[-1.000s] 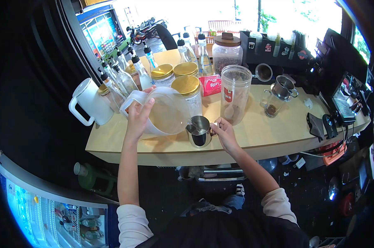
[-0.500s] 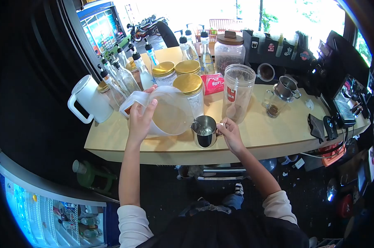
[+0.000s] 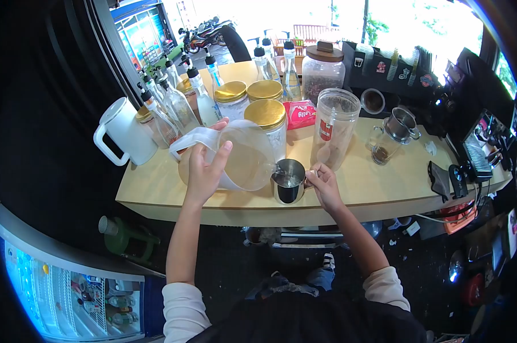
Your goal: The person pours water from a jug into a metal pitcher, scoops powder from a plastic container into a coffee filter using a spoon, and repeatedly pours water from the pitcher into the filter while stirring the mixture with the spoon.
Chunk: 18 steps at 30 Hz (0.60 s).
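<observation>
My left hand (image 3: 207, 166) is wrapped round the handle side of a clear plastic pitcher (image 3: 248, 160), tipped to the right. Liquid runs from its lip into a steel milk jug (image 3: 288, 184), which stands upright near the counter's front edge. The fingers of my right hand (image 3: 325, 184) pinch the jug's handle. Behind the pitcher is a glass jar with a gold lid (image 3: 265, 114). To the right of that jar stands a tall clear canister (image 3: 334, 128) with a spoon inside.
A white jug (image 3: 124, 131) and several pump bottles (image 3: 178, 106) stand at the left of the counter (image 3: 384, 183). Further back are a pink packet (image 3: 300, 114) and a wood-lidded jar (image 3: 322, 74). A metal filter on a glass mug (image 3: 400, 124) is at the right.
The camera view has shifted slightly. Pitcher and steel jug have moved a little to the right with my hands, and the liquid in the jug appears higher.
</observation>
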### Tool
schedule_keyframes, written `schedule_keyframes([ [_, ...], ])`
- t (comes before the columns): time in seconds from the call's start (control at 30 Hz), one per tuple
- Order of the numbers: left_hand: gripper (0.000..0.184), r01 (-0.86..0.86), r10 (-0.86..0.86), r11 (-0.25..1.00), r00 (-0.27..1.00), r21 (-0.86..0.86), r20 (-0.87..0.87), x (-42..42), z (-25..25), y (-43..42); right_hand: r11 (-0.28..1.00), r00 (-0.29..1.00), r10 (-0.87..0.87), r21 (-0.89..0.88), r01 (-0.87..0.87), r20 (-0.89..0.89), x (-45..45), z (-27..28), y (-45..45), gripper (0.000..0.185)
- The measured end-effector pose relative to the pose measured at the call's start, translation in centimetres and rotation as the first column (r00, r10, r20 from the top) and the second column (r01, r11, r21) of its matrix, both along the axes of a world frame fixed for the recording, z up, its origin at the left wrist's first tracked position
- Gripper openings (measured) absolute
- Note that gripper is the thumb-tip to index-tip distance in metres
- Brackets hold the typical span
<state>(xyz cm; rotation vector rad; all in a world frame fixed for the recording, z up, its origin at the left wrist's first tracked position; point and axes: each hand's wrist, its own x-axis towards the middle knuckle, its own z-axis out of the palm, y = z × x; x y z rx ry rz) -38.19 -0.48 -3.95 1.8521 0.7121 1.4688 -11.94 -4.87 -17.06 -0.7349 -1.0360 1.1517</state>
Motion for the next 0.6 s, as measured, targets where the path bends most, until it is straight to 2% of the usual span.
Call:
schedule_keyframes([
  [0.13,0.038,0.003,-0.003,1.000,1.000,-0.015,0.008,0.10,0.02,-0.11,0.999,1.000,0.015,-0.030,-0.015,-0.001,0.07,0.17,-0.11,0.013],
  [0.6,0.037,0.008,-0.008,1.000,1.000,-0.018,-0.013,0.04,0.13,-0.16,1.000,1.000,0.014,0.003,-0.014,-0.010,-0.01,0.19,-0.17,0.016],
])
